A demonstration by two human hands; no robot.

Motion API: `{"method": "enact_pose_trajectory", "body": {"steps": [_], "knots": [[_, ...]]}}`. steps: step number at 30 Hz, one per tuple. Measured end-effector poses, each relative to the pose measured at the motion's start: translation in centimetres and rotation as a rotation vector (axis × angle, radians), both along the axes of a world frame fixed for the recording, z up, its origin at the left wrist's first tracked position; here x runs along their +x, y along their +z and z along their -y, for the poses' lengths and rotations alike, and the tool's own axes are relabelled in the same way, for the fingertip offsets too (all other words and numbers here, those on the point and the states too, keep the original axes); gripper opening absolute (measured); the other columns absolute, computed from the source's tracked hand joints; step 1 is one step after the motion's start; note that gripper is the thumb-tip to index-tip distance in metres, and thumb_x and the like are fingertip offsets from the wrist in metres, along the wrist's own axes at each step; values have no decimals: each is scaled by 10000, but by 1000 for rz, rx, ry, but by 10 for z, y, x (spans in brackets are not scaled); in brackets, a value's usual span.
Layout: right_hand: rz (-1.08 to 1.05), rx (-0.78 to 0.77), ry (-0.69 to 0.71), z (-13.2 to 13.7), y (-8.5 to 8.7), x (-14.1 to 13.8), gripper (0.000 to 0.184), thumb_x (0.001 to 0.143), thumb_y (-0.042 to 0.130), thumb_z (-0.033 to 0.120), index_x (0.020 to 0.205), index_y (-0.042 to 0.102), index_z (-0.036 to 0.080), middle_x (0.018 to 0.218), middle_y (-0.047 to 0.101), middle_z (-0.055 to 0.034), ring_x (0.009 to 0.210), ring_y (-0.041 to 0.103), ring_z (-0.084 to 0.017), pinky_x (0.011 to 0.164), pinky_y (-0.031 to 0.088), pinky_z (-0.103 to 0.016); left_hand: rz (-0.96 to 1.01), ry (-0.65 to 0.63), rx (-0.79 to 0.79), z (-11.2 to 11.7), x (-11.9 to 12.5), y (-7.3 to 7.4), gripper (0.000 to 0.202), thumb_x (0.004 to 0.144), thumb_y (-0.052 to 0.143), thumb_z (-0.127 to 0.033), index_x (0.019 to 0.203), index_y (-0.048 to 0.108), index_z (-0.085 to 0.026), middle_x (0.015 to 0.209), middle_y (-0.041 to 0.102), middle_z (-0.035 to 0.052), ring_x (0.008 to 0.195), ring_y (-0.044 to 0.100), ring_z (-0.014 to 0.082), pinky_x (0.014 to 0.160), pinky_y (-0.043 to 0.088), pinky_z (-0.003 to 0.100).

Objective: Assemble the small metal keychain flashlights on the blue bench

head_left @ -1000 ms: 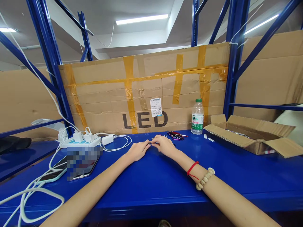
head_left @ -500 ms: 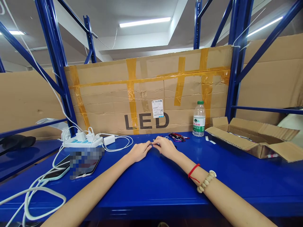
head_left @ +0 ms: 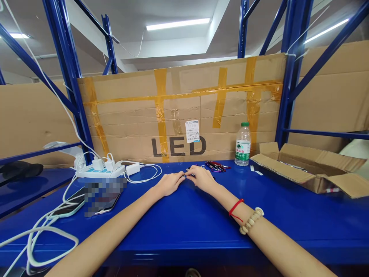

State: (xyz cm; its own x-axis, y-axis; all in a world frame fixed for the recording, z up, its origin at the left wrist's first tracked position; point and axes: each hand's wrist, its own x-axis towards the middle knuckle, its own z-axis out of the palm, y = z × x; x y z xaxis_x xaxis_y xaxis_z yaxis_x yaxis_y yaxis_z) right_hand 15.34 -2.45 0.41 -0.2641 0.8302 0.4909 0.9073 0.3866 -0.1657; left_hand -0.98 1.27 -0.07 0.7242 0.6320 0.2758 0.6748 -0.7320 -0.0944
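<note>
Near the back edge of the glossy blue metal shelf point(head_left: 173, 234), left hand point(head_left: 170, 184) and right hand point(head_left: 202, 179) pinch a tiny dark piece point(head_left: 184, 176), mostly hidden. Apparently fine fingertip work; next move likely needs steady grip.

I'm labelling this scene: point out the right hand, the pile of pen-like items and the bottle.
Right hand point(head_left: 202, 179), head view: back of the hand.
Pile of pen-like items point(head_left: 216, 167), head view: middle of the heap.
Bottle point(head_left: 242, 149), head view: its label.

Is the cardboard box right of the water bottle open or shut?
Open: the cardboard box has its flaps folded outward, and its inside shows.
</note>
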Motion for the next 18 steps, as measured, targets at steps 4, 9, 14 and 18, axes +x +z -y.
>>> {"method": "enact_pose_trajectory", "body": {"steps": [4, 9, 14, 18], "knots": [[-22, -20, -2, 0, 2, 1, 151, 772, 515, 246, 827, 654, 264, 857, 603, 15, 719, 549, -112, 506, 292, -205, 14, -14, -7, -3, -1, -2, 284, 900, 190, -358, 969, 429, -222, 959, 601, 30, 863, 579, 214, 627, 423, 273], [-161, -61, 75, -9, -3, 8, 138, 758, 535, 294, 790, 659, 241, 832, 607, 28, 505, 533, -54, 502, 336, -194, 111, -71, -53, -4, -2, -3, 284, 905, 201, -344, 974, 459, -249, 1002, 583, -7, 895, 559, 178, 674, 414, 247], [-342, -133, 111, -18, -9, 12, 144, 718, 575, 306, 774, 661, 204, 841, 619, 22, 412, 526, -35, 494, 381, -192, 186, -137, -122, -4, -3, -3, 276, 904, 199, -349, 948, 448, -240, 956, 583, -5, 868, 557, 165, 687, 409, 246], [-376, -150, 115, -22, -14, 12, 161, 706, 582, 322, 773, 663, 199, 848, 637, 7, 401, 533, -47, 493, 404, -200, 207, -141, -132, -6, -2, -5, 268, 903, 208, -342, 919, 450, -228, 942, 577, 3, 863, 551, 161, 705, 408, 250]]}}
